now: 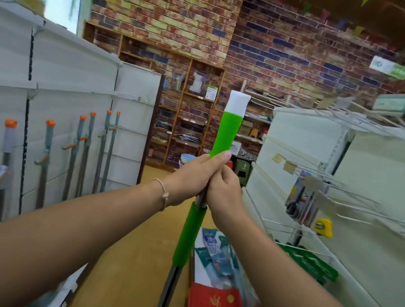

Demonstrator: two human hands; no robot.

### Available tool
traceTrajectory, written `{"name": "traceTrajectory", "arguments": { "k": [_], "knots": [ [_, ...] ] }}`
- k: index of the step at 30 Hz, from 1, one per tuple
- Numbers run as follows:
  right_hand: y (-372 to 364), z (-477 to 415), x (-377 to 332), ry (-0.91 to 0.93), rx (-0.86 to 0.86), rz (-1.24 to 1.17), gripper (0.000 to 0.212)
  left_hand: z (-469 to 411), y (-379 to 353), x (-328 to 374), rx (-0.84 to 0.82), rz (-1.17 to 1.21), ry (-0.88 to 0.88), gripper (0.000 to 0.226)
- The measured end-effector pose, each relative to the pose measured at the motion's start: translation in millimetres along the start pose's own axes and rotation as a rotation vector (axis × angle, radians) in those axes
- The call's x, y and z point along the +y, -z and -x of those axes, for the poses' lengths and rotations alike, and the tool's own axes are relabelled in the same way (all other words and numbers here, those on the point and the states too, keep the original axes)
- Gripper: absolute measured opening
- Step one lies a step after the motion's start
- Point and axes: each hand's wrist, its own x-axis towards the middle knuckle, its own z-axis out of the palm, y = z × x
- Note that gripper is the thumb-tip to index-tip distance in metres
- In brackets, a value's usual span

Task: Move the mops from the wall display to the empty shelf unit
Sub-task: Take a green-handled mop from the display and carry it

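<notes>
I hold a green-handled mop (226, 131) upright in the middle of the aisle; its grip ends in a white cap and a steel pole runs down past a green sleeve. My left hand (195, 175) grips the pole just below the green grip. My right hand (226, 192) grips it right beside and slightly lower. The mop's head is out of view below. Several grey mops with orange caps (86, 152) hang on the white shelf unit (63, 70) at the left.
A white rack with wire hooks (336, 196) holding a few packaged goods lines the right side. Packets and a red bag (214, 305) lie on the floor at its foot, beside a green basket (309, 262). Wooden shelves (190, 117) stand against the brick wall ahead.
</notes>
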Motion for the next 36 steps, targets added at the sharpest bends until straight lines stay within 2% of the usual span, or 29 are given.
{"name": "traceTrajectory", "arguments": {
  "k": [3,10,17,29,36],
  "knots": [
    [-13.5,-27.0,12.8,0.028,-0.007,0.018,0.032,-23.7,15.8,-16.3,0.043,-0.012,-0.025,0.054],
    [-41.8,-105.9,64.3,0.028,0.000,-0.017,0.032,-92.6,49.7,-60.2,0.048,-0.001,-0.034,0.037],
    [-54.3,-209.8,132.7,-0.006,-0.030,-0.025,0.033,-194.2,80.2,-118.2,0.034,-0.058,0.003,0.046],
    [-30.3,-357.7,199.3,-0.050,0.009,0.004,0.034,-360.3,90.0,-174.9,-0.132,-0.005,0.039,0.042],
    [-8.4,-420.5,220.7,-0.030,0.134,0.014,0.050,-433.2,75.5,-176.4,-0.201,0.030,0.003,0.060]
  ]
}}
